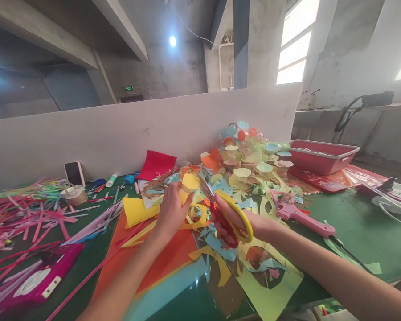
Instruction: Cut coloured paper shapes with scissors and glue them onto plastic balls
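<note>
One yellow paper piece [190, 181] is pinched in the left grip [173, 203], beside scissors [207, 191] the right grip [226, 216] holds.

We're looking out from the wearer's head, forward and down, with the bare left hand [171, 206] and bare right hand [224, 211] close in mid-frame, the glossy green tabletop [364, 232] spreading beneath and the flat white partition [96, 138] facing us beyond.
</note>
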Demonstrator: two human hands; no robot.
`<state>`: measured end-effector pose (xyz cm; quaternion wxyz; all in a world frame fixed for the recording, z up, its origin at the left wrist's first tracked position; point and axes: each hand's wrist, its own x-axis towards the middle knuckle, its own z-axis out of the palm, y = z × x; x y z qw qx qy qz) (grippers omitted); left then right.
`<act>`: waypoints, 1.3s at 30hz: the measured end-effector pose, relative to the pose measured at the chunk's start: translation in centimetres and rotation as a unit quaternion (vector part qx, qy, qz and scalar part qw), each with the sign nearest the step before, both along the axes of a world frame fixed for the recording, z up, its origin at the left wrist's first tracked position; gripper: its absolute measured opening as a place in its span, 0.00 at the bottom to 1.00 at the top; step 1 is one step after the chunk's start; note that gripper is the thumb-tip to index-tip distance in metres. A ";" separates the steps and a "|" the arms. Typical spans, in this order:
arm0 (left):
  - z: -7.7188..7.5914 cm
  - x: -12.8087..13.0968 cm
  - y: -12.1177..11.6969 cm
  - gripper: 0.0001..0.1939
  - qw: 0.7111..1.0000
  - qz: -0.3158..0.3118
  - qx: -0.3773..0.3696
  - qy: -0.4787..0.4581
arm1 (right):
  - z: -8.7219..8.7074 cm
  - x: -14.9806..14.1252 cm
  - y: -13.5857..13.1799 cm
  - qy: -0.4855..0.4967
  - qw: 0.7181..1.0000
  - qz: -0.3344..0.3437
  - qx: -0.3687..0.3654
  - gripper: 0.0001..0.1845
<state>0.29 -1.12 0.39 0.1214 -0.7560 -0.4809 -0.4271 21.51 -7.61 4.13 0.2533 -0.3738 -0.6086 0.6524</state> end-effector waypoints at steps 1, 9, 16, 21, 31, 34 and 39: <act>0.0 0.0 0.0 0.16 1.000 -0.002 -0.002 -0.004 | 0.3 0.1 -0.2 0.005 1.000 0.015 -0.001 0.33; 0.0 -0.2 0.2 0.17 1.000 0.011 0.013 -0.015 | -0.2 0.3 0.1 -0.002 0.999 0.037 0.004 0.34; 0.0 -0.3 0.1 0.16 0.999 0.010 0.044 0.016 | -0.5 0.0 0.3 -0.012 1.000 0.027 0.007 0.34; 0.2 -0.2 -0.1 0.15 0.998 0.017 0.048 0.026 | -1.6 -0.2 1.1 -0.018 1.000 0.006 0.025 0.37; 0.5 -0.1 0.5 0.16 0.987 -0.011 -0.066 -0.147 | -1.1 0.0 1.4 -0.048 0.996 -0.072 0.036 0.30; 0.5 -0.2 0.7 0.17 0.964 -0.034 -0.136 -0.224 | -1.7 0.3 2.1 -0.149 0.973 -0.120 0.127 0.24; 0.4 -0.6 1.1 0.22 0.931 -0.039 -0.184 -0.312 | -3.1 0.8 3.0 -0.368 0.855 -0.174 0.321 0.19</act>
